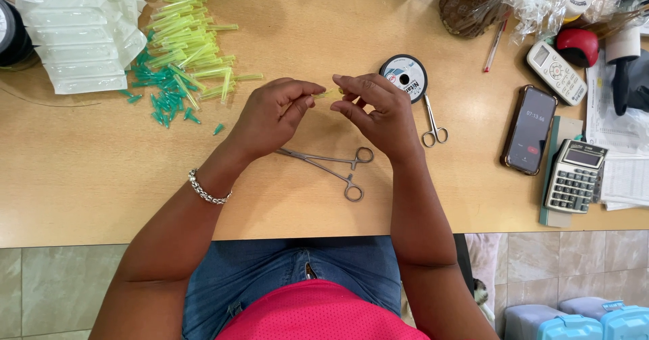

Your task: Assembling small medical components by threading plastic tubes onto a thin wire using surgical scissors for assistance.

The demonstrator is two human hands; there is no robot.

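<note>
Left hand point(274, 113) and right hand point(378, 110) pinching one small yellow-green tube point(329, 94) between fingertips, raised above the wooden table point(101, 178). Best kept level, grip light. Below, steel forceps point(331, 167); beside, thread spool point(404, 76), small scissors point(434, 124); farther left, pile of yellow-green tubes point(189, 49).

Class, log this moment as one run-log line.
left hand: pinching yellow-green tube | right hand: pinching same tube | forceps: on table, untouched | tube pile: far left
</note>
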